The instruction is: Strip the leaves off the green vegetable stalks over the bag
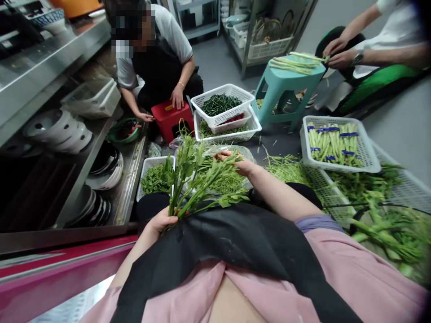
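Observation:
My left hand (165, 220) is closed round the lower stems of a bunch of leafy green stalks (198, 179), which fans upward and to the right over my black apron. My right hand (232, 161) is at the upper right side of the bunch, partly behind its leaves; whether its fingers hold a stalk is hard to make out. Beneath and beyond the bunch lies a clear plastic bag (247, 154) with thin green stems. A small white basket (145, 172) of green leaves stands left of it.
Stacked white baskets (251, 128) stand ahead. A basket of banded stalks (375, 163) and loose greens (397, 233) are at right. Beyond are a turquoise stool (279, 85), a red box (173, 123) and two people. Steel shelving (90, 166) with bowls runs along the left.

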Motion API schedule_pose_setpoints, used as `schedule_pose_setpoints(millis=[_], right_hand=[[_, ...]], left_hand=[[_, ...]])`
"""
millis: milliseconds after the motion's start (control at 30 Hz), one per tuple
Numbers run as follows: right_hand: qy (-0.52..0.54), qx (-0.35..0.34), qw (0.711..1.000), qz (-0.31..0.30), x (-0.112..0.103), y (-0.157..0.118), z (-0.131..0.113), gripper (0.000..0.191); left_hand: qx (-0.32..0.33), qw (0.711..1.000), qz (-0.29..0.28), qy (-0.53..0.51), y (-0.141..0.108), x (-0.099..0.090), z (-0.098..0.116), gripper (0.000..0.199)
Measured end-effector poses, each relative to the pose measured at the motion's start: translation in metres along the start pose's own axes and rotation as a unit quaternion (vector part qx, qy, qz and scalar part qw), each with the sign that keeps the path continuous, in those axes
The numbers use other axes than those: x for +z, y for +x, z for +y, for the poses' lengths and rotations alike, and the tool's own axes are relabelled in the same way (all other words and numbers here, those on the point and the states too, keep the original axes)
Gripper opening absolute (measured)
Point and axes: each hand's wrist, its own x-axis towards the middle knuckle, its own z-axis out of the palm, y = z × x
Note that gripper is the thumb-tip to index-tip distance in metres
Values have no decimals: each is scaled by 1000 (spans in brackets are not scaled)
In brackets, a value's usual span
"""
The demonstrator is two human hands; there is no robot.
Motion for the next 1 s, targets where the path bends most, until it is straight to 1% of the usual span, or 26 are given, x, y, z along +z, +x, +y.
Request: schedule_pose_setpoints(millis=[67, 100, 133, 167, 267, 300, 333, 367, 400, 467, 500, 567, 600, 667, 733, 767, 833, 933, 1000], right_hand=[[81, 11, 996, -35, 15, 3, 6, 38], [96, 12, 995, -34, 20, 6, 10, 39], [101, 5, 995, -12, 24, 10, 13, 39], [97, -11, 995, 23, 28, 14, 16, 39], [66, -91, 984, 140, 30, 25, 18, 43], [54, -117, 978, 163, 29, 27, 17, 46], [43, -134, 975, 174, 29, 29, 14, 50], [38, -139, 975, 169, 28, 30, 11, 53], [43, -130, 979, 149, 28, 30, 7, 53], [86, -72, 991, 73, 29, 31, -1, 44], [120, -36, 992, 33, 30, 30, -5, 38], [190, 18, 981, -19, 34, 29, -10, 31], [217, 27, 975, -32, 36, 27, -12, 30], [250, 23, 966, -62, 40, 23, -14, 30], [251, 22, 962, -101, 43, 19, -13, 27], [247, 26, 962, -114, 44, 18, -12, 25], [247, 31, 961, -120, 47, 15, -10, 25], [290, 19, 951, -111, 52, 12, -9, 29], [319, 12, 943, -95, 54, 7, -11, 27]], left_hand=[[-1, 1000, -6, 3, 1, -3, -2, 44], [-2, 1000, -11, 4, 2, -6, -3, 44], [-4, 1000, -17, 5, 2, -8, -4, 45], [-8, 1000, -20, 8, 3, -11, -5, 45], [-31, 999, -10, 23, 6, -18, -5, 40], [-37, 999, -2, 28, 6, -20, -4, 37], [-44, 999, 3, 31, 7, -21, -3, 33], [-48, 998, 6, 33, 8, -21, -1, 31], [-50, 998, 4, 35, 9, -20, 0, 30], [-49, 998, -6, 36, 10, -17, 3, 31], [-47, 998, -13, 38, 10, -15, 4, 33], [-48, 998, -27, 43, 11, -11, 7, 38], [-50, 997, -31, 44, 11, -10, 8, 41], [-56, 997, -38, 46, 11, -8, 8, 46], [-60, 996, -41, 47, 11, -9, 7, 47], [-59, 996, -42, 47, 12, -9, 5, 47], [-51, 997, -41, 42, 13, -11, 1, 48], [-41, 998, -38, 17, 16, -13, -4, 51], [-46, 998, -34, 6, 17, -13, -5, 50]])
